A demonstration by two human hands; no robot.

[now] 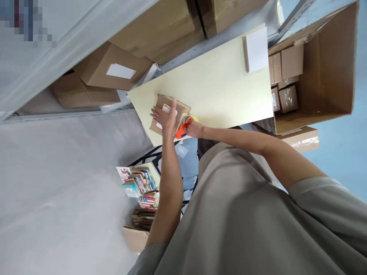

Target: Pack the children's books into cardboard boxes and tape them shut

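Observation:
A flat brown cardboard box (155, 124) with white labels lies near the left end of the pale table (220, 91). My left hand (167, 116) rests flat on its top, fingers spread. My right hand (195, 128) is closed around an orange tape dispenser (180, 133) at the box's right side. A roll of tape shows partly behind my right fingers. The dispenser overlaps the box edge in this view; I cannot tell whether it touches. Part of the box is hidden under my left hand.
A white stack (256, 49) sits at the table's far right corner. Beyond stands a large open carton (329, 72) with several small boxes inside. Shelved cartons (114, 63) line the back. Books (140, 181) stand at lower left, beside a carton of flat cardboard (136, 238).

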